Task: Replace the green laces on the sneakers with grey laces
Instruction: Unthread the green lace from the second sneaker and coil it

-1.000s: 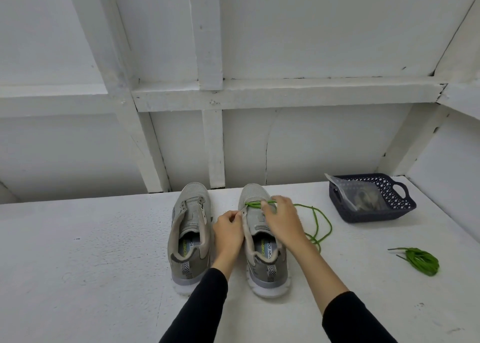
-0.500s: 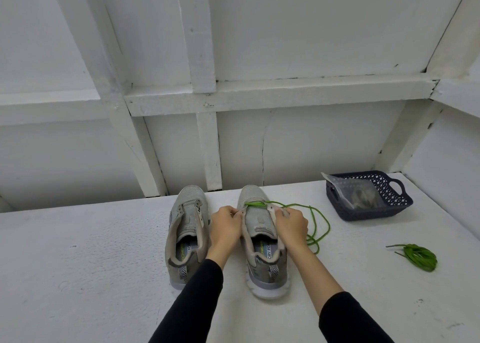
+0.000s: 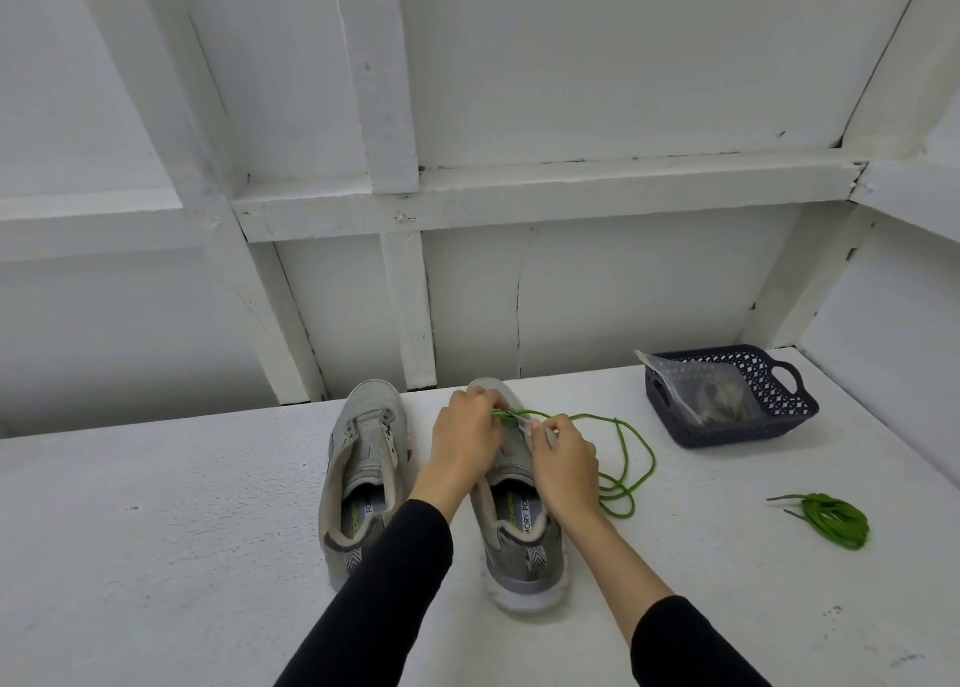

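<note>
Two grey sneakers stand side by side, toes toward the wall. The left sneaker [image 3: 366,470] has no lace. A green lace [image 3: 631,457] still crosses the front eyelets of the right sneaker [image 3: 524,541] and trails in loops on the table to its right. My left hand [image 3: 465,439] pinches the lace at the shoe's toe end. My right hand [image 3: 563,460] grips the shoe's right eyelet edge beside the lace. A second green lace [image 3: 831,520] lies bundled at the right. The grey laces [image 3: 719,400] sit in a clear bag inside the basket.
A dark blue basket [image 3: 779,416] stands at the back right of the white table [image 3: 182,556]. A white framed wall rises right behind the sneakers' toes, and a side wall closes off the right.
My left hand has moved from the shoe's left side forward onto the lace at the toe. My right hand has shifted a little toward the front eyelets.
</note>
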